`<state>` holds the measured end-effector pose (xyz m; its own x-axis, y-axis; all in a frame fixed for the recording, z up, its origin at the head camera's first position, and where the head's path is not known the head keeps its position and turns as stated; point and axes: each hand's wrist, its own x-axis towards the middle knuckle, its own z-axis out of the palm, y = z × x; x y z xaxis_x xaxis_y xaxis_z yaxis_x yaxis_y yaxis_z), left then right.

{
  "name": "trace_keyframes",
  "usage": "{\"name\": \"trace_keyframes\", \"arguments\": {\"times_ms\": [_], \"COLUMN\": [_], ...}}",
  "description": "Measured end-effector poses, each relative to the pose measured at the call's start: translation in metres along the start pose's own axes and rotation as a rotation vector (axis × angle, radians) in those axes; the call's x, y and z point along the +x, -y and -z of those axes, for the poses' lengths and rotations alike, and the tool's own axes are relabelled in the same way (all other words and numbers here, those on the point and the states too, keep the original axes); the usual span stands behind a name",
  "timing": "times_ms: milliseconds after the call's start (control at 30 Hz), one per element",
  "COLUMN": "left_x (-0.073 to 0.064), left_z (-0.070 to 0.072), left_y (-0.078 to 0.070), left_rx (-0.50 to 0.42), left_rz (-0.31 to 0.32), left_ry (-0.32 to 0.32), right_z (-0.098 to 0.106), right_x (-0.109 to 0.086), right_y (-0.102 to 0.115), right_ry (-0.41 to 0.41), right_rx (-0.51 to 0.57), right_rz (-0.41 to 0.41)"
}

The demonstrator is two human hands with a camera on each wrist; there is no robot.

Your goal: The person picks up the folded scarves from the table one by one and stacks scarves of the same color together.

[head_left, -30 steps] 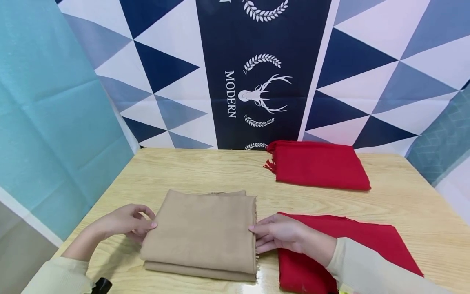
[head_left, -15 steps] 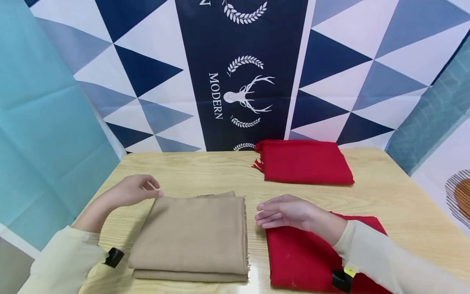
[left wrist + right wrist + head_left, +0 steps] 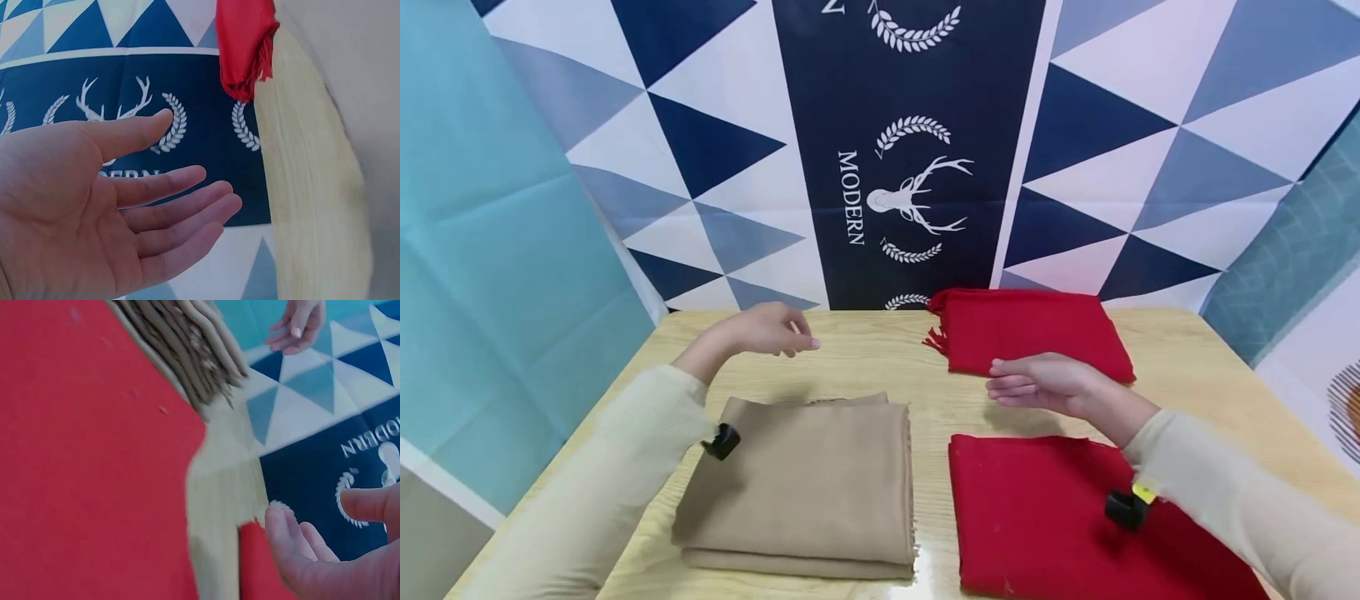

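In the head view, a folded beige scarf (image 3: 820, 479) with a short fringe along its right side lies at the front left of the table. My left hand (image 3: 767, 329) is raised beyond its far edge, fingers loosely bent; the left wrist view shows the palm bare and the fingers (image 3: 181, 234) spread. My right hand (image 3: 1041, 385) hovers above the gap between two folded red scarves, holding nothing. One of them, the near red scarf (image 3: 1037, 508), lies below the right forearm. The far red scarf (image 3: 1026, 329), tasselled at its left end, overlaps my right fingertips in this view.
A wooden table (image 3: 842, 367) carries all three scarves. Behind it hangs a patterned curtain (image 3: 917, 167) with triangles and a deer head, and a plain teal sheet (image 3: 497, 250) borders the left. Each sleeve has a small black device (image 3: 721, 442) at the wrist.
Both hands have let go of the beige scarf's sides and risen away from it. The left has travelled forward and right, the right forward over the red scarves. The beige scarf stays folded.
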<state>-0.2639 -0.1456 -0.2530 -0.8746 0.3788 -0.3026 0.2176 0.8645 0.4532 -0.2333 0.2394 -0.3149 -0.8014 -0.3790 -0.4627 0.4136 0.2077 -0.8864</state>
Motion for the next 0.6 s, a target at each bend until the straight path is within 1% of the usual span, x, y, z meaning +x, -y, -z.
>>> {"name": "trace_keyframes", "arguments": {"times_ms": [100,167,267,367,500,600], "left_x": [0.018,0.028,0.045,0.06,0.082,0.099], "left_z": [0.0,-0.001,-0.002,-0.006,-0.018,-0.031], "left_y": [-0.014,-0.023,-0.034,-0.045,-0.058,-0.066], "left_rx": [-0.031,-0.061,-0.095,-0.138,-0.221,-0.283], "left_rz": [0.003,0.009,0.011,0.011,0.013,0.023], "left_ry": [0.041,0.06,0.078,0.096,0.124,0.142], "right_z": [0.013,0.02,0.032,0.047,0.069,0.086], "right_x": [0.0,0.0,0.003,0.008,0.014,0.017], "right_y": [0.003,0.005,0.008,0.011,0.01,0.007], "right_ry": [-0.008,-0.012,-0.039,-0.089,-0.182,-0.274], "right_rx": [0.014,-0.012,-0.058,-0.085,-0.088,-0.169], "right_rz": [-0.002,0.01,0.018,0.001,-0.056,-0.085]}}
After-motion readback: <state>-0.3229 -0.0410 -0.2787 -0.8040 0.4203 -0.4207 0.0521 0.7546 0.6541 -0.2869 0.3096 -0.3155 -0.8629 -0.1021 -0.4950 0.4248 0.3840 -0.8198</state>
